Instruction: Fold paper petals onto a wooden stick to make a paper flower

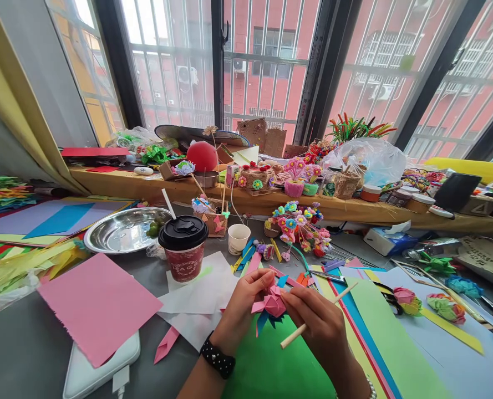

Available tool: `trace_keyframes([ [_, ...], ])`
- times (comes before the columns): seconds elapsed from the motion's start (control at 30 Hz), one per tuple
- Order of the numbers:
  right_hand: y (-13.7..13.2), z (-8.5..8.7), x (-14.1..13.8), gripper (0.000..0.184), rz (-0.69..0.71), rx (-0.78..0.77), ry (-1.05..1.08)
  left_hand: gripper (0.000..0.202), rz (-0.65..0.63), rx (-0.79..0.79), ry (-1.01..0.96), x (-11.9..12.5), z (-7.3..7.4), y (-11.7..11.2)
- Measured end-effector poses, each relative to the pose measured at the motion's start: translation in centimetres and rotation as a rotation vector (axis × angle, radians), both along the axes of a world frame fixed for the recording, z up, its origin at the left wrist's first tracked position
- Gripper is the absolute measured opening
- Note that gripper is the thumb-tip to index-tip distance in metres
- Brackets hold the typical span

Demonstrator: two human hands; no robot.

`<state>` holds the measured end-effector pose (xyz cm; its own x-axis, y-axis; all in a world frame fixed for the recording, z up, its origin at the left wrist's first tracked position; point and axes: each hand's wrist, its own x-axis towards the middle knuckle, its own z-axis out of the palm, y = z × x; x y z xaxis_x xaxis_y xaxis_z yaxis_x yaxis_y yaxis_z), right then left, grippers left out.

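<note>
Between my two hands is a folded paper flower (273, 303), pink in the middle with blue pointed petals below. My left hand (248, 299) pinches its left side with thumb and fingertips. On the other side, my right hand (316, 313) grips the flower's edge and also keeps a thin wooden stick (295, 336) tucked under its fingers, slanting up to the right. Beneath the hands lies a green sheet (267, 366). White paper (198, 302) and a folded pink paper piece (167, 344) rest to the left.
A lidded drink cup (183, 266) with a straw, a metal plate (113, 235) and a small paper cup (238, 239) stand beyond my hands. Pink paper (100, 305) covers part of a white power bank (105, 371). Scissors (323, 275) and paper flowers (446, 307) lie right.
</note>
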<state>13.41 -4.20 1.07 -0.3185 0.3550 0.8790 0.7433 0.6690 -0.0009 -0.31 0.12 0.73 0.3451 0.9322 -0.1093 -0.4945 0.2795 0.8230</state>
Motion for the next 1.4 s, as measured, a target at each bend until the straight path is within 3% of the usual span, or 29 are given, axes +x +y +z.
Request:
trace_keyframes([
  [1.13, -0.6, 0.6, -0.4, 0.011, 0.0, -0.018, 0.014, 0.027, 0.01, 0.073, 0.048, -0.4, 0.0, 0.4],
  [1.3, -0.2, 0.9, 0.0, 0.013, -0.075, -0.188, 0.141, 0.02, 0.197, 0.173, 0.133, -0.9, 0.8, 0.3],
  [1.4, 0.0, 0.9, 0.5, 0.014, -0.129, -0.252, 0.252, 0.013, 0.341, 0.33, 0.255, -1.2, 1.6, -0.2],
])
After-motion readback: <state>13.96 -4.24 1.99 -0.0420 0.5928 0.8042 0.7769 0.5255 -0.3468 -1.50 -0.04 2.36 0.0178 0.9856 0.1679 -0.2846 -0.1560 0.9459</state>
